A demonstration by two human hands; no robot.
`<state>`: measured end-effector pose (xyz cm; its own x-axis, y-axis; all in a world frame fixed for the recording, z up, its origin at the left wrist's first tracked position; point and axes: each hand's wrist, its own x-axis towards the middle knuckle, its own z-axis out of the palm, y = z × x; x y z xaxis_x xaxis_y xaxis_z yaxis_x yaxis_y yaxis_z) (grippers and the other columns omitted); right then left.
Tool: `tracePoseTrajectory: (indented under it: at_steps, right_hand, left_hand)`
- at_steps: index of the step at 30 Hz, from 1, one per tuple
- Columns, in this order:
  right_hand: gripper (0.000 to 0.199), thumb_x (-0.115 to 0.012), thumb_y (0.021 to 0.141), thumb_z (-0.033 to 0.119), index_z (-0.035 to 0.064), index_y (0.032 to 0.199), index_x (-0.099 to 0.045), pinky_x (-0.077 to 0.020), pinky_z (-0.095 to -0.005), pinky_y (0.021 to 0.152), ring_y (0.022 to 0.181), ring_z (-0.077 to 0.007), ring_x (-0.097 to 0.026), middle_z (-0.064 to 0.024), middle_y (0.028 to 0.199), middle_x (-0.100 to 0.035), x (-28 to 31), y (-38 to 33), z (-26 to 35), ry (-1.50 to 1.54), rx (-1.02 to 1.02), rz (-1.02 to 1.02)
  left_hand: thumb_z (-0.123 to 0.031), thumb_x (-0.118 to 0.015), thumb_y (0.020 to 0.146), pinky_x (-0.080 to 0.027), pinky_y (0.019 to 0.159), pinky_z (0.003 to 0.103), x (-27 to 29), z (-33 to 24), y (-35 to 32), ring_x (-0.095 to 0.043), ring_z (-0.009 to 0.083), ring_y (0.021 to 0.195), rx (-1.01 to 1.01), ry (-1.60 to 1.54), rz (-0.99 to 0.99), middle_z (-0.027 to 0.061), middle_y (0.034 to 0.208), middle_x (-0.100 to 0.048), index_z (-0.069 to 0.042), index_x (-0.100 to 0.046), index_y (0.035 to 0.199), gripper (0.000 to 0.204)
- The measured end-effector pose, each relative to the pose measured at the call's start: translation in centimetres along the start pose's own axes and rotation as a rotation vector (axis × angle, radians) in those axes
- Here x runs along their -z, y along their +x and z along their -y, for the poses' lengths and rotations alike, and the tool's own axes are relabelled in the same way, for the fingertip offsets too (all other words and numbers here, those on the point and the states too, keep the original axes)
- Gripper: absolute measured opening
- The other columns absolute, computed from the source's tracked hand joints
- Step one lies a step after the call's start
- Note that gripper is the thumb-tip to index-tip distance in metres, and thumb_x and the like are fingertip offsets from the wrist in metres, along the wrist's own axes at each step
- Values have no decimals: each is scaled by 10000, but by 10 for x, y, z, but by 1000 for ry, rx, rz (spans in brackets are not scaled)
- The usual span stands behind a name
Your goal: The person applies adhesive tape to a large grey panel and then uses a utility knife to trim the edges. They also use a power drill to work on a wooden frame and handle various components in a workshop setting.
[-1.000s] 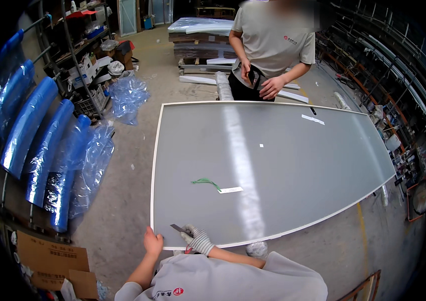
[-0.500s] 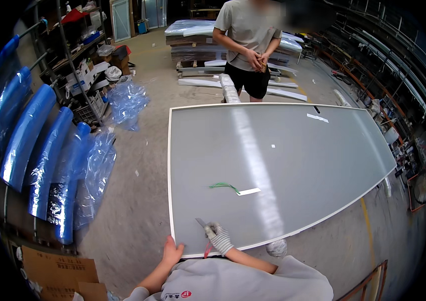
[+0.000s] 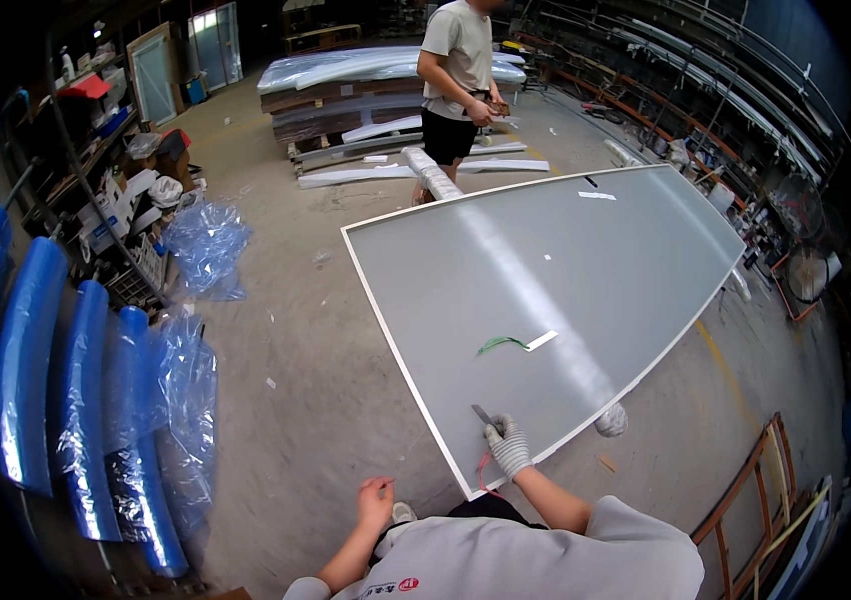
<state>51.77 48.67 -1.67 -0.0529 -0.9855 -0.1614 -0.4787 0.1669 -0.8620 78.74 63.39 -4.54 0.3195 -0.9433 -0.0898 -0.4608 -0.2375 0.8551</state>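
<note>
A large grey glass-like panel [image 3: 635, 260] with a thin white frame lies flat in front of me. My right hand [image 3: 508, 445], in a striped white-and-grey glove, is closed on a knife-like tool over the panel's near corner. Its flat grey blade [image 3: 481, 412] points to the far left. A red cord [image 3: 485, 470] hangs below this hand. My left hand [image 3: 376, 497] is bare, off the panel to its left, fingers loosely bent with nothing visible in them. Green ties [image 3: 501, 344] and a white label strip [image 3: 542, 341] lie on the panel.
A wrapped roll [image 3: 612, 420] juts out from under the panel. Blue film rolls [image 3: 33, 370] stand at left, beside crumpled clear film [image 3: 208, 245]. Beyond the panel are a co-worker [image 3: 457, 85] and stacked wrapped panels [image 3: 345, 95]. A brown frame [image 3: 760, 500] stands at right.
My left hand has let go of the panel's edge and moved off it. The view has turned and the panel appears slanted. My right hand keeps the tool. The co-worker has turned sideways.
</note>
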Motion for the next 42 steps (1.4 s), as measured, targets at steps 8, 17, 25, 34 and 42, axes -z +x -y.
tracePoseTrajectory:
  at_steps: [8, 17, 25, 34, 42]
  right_hand:
    - [287, -486, 895, 322, 68, 1005, -563, -503, -409, 647, 704, -307, -650, -147, 779, -665, -15, -82, 39, -344, 29, -79]
    - [270, -500, 892, 323, 93, 1015, -570, -510, -430, 588, 669, -319, -647, -139, 748, -662, -13, -85, 37, -369, 165, -51]
    - [376, -425, 915, 394, 102, 1107, -563, -501, -432, 584, 675, -298, -653, -126, 773, -672, -11, -80, 41, -470, 154, 159]
    - [349, -410, 916, 400, 105, 1024, -563, -493, -443, 612, 660, -310, -645, -115, 725, -658, 12, -68, 41, -389, 229, 372]
    - [418, -461, 886, 363, 77, 1190, -486, -502, -470, 642, 680, -353, -638, -156, 766, -657, 9, -54, 13, -280, 352, 251]
  left_hand:
    - [-159, -691, 771, -472, 764, 341, 5, -2, 41, -619, 256, 828, -237, -104, 196, 124, 850, -663, -30, -679, 764, 129]
    - [-145, -702, 770, -477, 793, 323, -11, -29, 38, -622, 199, 842, -124, -110, 412, 115, 903, -668, -11, -665, 909, 196]
    - [-150, -689, 791, -501, 766, 314, -25, -39, 39, -642, 182, 846, -68, -105, 358, 124, 941, -673, 13, -632, 1048, 310]
    - [-213, -673, 802, -493, 694, 323, -54, -89, 23, -637, 227, 755, -156, 161, 387, 124, 828, -666, -24, -673, 864, 199]
    - [-128, -688, 799, -466, 544, 265, -53, -92, 10, -588, 119, 585, 27, -93, 140, 51, 651, -631, -1, -671, 833, 132]
